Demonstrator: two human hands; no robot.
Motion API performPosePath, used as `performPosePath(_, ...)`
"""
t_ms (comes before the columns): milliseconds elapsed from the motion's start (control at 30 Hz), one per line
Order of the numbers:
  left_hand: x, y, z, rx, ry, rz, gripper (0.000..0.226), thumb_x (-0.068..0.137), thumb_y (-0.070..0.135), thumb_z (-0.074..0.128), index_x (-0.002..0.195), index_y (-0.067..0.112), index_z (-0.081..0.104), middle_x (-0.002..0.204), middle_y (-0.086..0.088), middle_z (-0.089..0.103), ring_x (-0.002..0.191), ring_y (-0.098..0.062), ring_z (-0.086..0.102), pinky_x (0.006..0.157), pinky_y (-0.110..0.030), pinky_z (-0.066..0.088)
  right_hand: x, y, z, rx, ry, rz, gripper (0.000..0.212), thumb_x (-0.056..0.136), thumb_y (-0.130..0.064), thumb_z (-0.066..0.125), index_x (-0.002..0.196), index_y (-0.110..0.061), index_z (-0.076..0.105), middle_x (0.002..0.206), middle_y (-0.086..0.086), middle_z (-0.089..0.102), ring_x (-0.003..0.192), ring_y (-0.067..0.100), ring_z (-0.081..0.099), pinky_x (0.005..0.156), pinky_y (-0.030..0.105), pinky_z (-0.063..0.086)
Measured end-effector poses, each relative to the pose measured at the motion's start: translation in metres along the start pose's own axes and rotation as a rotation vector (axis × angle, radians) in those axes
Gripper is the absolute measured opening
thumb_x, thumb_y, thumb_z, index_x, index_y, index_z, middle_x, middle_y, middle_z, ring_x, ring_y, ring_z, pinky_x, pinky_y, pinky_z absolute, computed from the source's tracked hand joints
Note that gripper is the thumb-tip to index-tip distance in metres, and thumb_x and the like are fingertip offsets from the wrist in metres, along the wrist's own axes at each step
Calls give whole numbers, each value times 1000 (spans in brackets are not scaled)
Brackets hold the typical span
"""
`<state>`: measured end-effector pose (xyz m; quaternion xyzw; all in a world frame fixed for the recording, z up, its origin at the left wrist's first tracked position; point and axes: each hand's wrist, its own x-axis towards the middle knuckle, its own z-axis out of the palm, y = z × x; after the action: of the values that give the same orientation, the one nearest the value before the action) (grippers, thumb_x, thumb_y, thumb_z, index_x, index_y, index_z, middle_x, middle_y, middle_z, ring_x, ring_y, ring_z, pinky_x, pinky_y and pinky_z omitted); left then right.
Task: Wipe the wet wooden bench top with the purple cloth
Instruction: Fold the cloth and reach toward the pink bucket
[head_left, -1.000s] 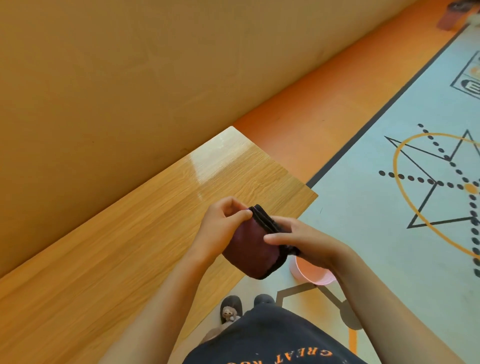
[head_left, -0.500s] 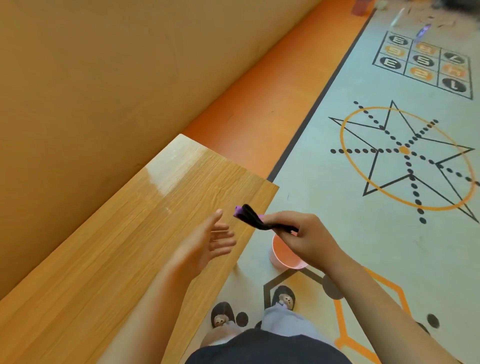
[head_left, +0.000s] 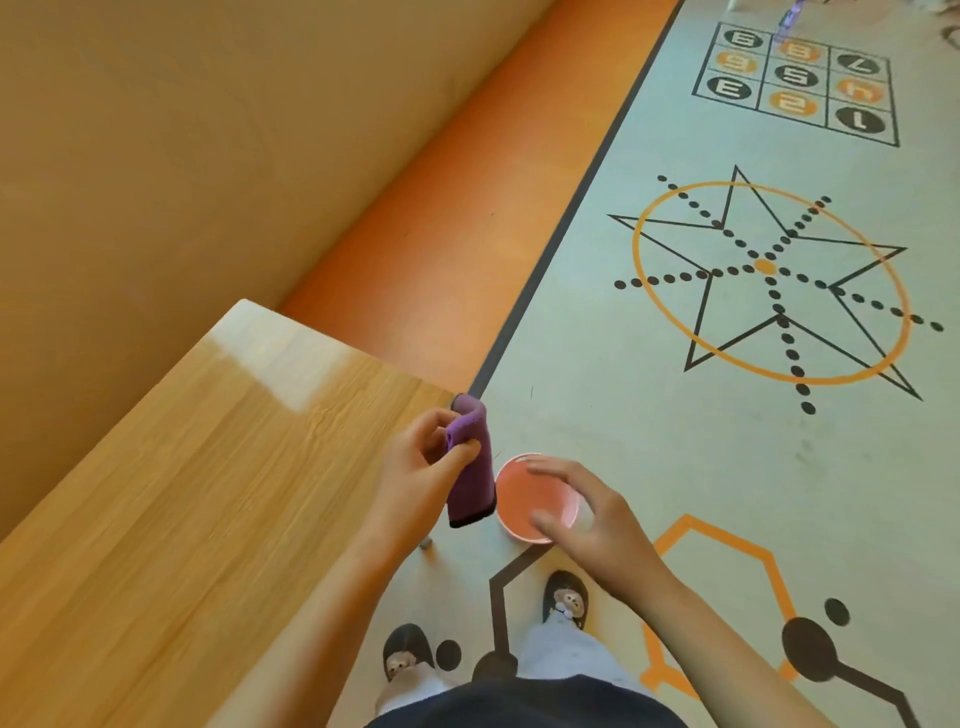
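The wooden bench top (head_left: 197, 478) runs from the lower left to its end corner near the middle, with a glossy patch by the wall. My left hand (head_left: 421, 467) pinches the folded purple cloth (head_left: 470, 462), which hangs down just past the bench's front edge. My right hand (head_left: 582, 514) hovers with spread fingers over a pink cup (head_left: 535, 499) on the floor and holds nothing.
A tan wall (head_left: 208, 156) borders the bench on the left. Beyond the bench end lies an orange floor strip (head_left: 457, 234), then a grey mat with a star pattern (head_left: 769, 280) and a number grid (head_left: 795, 78). My shoes (head_left: 563, 597) stand near the cup.
The purple cloth has passed from my right hand to my left hand and now hangs down. My right hand has let go and dropped over the pink cup.
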<state>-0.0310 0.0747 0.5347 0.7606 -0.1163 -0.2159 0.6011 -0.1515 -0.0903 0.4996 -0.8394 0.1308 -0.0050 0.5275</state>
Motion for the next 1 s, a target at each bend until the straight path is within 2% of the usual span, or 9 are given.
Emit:
performPosePath(100, 10, 15, 33, -49, -52, 57, 13, 82, 18, 59, 93, 12, 62, 83, -9, 67, 77, -14, 63, 65, -23, 47, 34, 11, -40, 211, 33, 101, 44, 85, -28, 60, 127, -37, 50, 130, -22, 52, 123, -4, 45, 104, 22, 37)
performPosePath(200, 20, 22, 60, -132, -106, 36, 15, 79, 19, 58, 91, 14, 64, 84, -3, 66, 80, -9, 62, 69, -19, 48, 71, 20, -79, 432, -223, 184, 48, 94, -17, 55, 138, -29, 42, 134, -12, 52, 124, -2, 47, 105, 24, 37)
performPosePath(300, 27, 15, 81, -217, -149, -90, 11, 79, 22, 60, 87, 26, 68, 86, 3, 66, 86, -11, 63, 71, -24, 53, 89, 38, -101, 661, -461, 325, 38, 93, -26, 51, 127, -11, 54, 112, 3, 61, 102, 17, 59, 90, 31, 46)
performPosePath(433, 36, -16, 101, -326, -110, -321, 15, 77, 24, 63, 91, 23, 66, 89, 3, 66, 94, -16, 61, 70, -36, 54, 92, 70, -104, 654, -307, 455, 17, 93, -15, 55, 106, -12, 64, 94, 5, 66, 82, 16, 62, 74, 29, 50)
performPosePath(533, 43, -53, 119, -471, -49, -569, 20, 84, 22, 65, 104, 22, 66, 107, -2, 68, 107, -24, 61, 87, -48, 54, 93, 96, -95, 567, -224, 520, 9, 91, -12, 59, 95, -18, 64, 91, 5, 66, 77, 14, 63, 63, 24, 51)
performPosePath(600, 49, -78, 133, -560, 9, -750, 24, 88, 21, 60, 112, 17, 60, 117, -9, 64, 113, -27, 59, 96, -48, 49, 97, 114, -85, 521, -188, 553, 9, 90, -12, 60, 90, -20, 63, 89, 3, 65, 78, 13, 61, 57, 18, 48)
performPosePath(700, 65, -120, 151, -609, 91, -941, 33, 89, 18, 59, 120, 8, 51, 120, -14, 60, 113, -28, 58, 91, -40, 50, 110, 147, -66, 487, -108, 588, 15, 87, -4, 61, 84, -19, 62, 82, 0, 62, 74, 11, 57, 53, 11, 42)
performPosePath(833, 92, -184, 166, -526, 256, -1008, 26, 89, 7, 58, 114, -2, 58, 108, -16, 65, 106, -29, 62, 89, -37, 50, 134, 210, -32, 470, -67, 715, 9, 85, -10, 65, 94, -12, 64, 89, 6, 64, 84, 21, 60, 64, 26, 44)
performPosePath(1000, 129, -276, 171, -226, 318, -934, 11, 89, 7, 57, 99, 5, 63, 105, -13, 65, 102, -25, 63, 86, -42, 55, 158, 290, 24, 484, -94, 801, 21, 86, -4, 62, 107, -9, 59, 90, 8, 63, 78, 18, 61, 62, 25, 48)
